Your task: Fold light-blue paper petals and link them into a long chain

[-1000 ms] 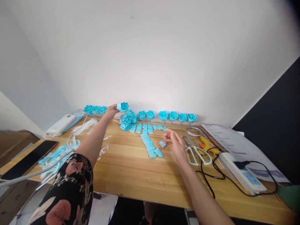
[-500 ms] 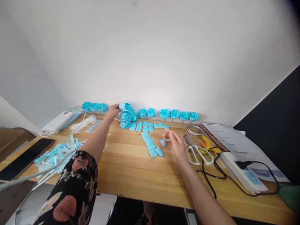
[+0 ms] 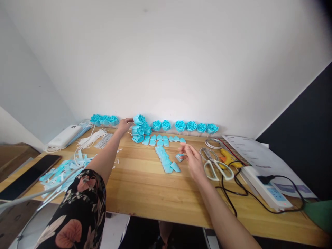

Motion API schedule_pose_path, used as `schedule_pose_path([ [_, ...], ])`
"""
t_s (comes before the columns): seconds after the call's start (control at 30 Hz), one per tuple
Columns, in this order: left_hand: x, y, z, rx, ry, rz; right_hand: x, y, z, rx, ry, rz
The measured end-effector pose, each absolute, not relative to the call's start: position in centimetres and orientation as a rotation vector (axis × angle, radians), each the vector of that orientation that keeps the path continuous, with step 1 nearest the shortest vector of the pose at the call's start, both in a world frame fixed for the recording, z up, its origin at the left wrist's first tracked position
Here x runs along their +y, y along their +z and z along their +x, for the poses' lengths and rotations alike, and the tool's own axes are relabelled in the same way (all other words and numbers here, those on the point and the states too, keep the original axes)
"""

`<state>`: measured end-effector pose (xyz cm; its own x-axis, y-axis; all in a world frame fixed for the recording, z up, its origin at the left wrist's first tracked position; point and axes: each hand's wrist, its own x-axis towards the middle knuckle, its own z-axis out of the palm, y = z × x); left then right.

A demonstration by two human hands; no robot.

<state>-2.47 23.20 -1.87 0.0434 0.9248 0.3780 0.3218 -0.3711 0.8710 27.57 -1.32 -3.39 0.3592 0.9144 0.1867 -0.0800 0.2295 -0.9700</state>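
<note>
My left hand (image 3: 126, 125) reaches to the back of the table. Its fingers are stretched out, with the tips beside the top light-blue fabric rose (image 3: 139, 119) of a small heap. My right hand (image 3: 192, 159) hovers over the table, fingers loosely bent and apart, with nothing visible in them. Just by its fingertips is a small folded blue piece (image 3: 178, 157). Left of it runs an overlapping strip of blue petal pieces (image 3: 163, 158), with a loose piece (image 3: 175, 167) at its near end. Short rows of cut petals (image 3: 159, 140) lie behind.
More blue roses (image 3: 191, 126) line the wall. At right are white-handled scissors (image 3: 218, 170), a yellow glue gun (image 3: 229, 159), a wire coil (image 3: 214, 143), a power strip (image 3: 269, 190) and paper sheets (image 3: 259, 159). Leftward lie blue scraps (image 3: 66, 173), a phone (image 3: 29, 176) and a white power bank (image 3: 64, 136).
My left fingers have come slightly away from the top rose. My right hand stays in nearly the same place over the table. The view has shifted a little.
</note>
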Motion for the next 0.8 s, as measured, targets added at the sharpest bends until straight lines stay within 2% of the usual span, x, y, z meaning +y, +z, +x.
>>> schedule_pose_path([
  [0.47, 19.4, -1.9, -3.0, 1.745, 1.582, 1.669, -0.9, -3.6, 28.2, -0.838, 0.745, -1.093],
  [0.8, 17.5, 0.8, -0.7, 1.713, 1.397, 1.895, -0.6, -4.0, 28.7, -0.801, 0.719, -1.093],
])
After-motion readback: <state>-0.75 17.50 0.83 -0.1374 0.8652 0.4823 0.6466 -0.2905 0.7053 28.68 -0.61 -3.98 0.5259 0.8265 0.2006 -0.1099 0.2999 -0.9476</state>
